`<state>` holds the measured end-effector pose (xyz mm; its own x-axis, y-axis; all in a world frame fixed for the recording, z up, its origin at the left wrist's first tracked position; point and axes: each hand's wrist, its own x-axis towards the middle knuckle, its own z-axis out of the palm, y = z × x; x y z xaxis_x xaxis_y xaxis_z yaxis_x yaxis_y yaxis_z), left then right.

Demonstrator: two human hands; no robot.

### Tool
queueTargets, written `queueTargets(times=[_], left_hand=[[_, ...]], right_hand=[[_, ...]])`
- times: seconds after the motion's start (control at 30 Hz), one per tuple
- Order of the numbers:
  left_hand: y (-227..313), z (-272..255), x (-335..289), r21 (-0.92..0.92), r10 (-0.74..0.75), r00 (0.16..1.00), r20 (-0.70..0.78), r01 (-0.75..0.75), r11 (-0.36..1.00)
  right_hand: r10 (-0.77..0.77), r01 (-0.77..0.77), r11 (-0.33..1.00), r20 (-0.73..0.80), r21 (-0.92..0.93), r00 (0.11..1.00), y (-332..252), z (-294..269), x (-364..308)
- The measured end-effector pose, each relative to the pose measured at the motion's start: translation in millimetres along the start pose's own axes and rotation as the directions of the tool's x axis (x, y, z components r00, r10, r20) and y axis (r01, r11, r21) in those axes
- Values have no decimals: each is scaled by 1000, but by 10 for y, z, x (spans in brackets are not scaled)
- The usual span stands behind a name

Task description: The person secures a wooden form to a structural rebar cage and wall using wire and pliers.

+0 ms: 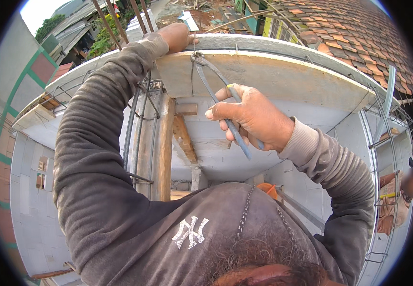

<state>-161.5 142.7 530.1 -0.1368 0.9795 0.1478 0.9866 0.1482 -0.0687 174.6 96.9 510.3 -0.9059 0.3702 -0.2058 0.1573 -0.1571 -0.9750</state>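
My right hand (259, 117) grips a long pair of pincers (210, 86) by its worn blue-grey handles, which stand a little apart. The jaws sit at a twisted tie wire (193, 74) on the near face of a wooden formwork board (263, 69), close to its upper edge. My left hand (175, 38) rests over the top of the board, left of the jaws. One of its fingers points right beside the upper part of the wire; its other fingers are mostly hidden.
Below my left arm stands a steel rebar cage (142, 124) beside a timber post (167, 148). Upright rebars (137, 16) rise at the far left. White block walls (30, 200) lie below, with an orange bucket (267, 189). A person (394, 202) is at the right edge; roof tiles (359, 38) lie beyond.
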Motion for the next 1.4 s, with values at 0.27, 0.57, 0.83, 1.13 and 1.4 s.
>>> queueTargets(times=[0.27,0.57,0.83,1.13,1.4], left_hand=[[-276,-48,126,261,261,917,303,-343,902],[-225,-290,-1,161,339,855,392,-426,890],[295,-501,-592,-146,201,930,308,-162,976],[419,-10,-579,118,1,997,78,-10,993],[411,5,-726,135,121,985,-124,-104,985]], right_hand=[[-409,94,432,-102,-897,907,-244,196,2],[98,-134,-165,-152,-977,984,-921,584,-142],[27,50,-341,44,-939,999,-730,383,-154],[-157,-63,21,-66,-998,985,-430,379,-159],[-4,-106,618,-138,-779,990,-399,136,-172]])
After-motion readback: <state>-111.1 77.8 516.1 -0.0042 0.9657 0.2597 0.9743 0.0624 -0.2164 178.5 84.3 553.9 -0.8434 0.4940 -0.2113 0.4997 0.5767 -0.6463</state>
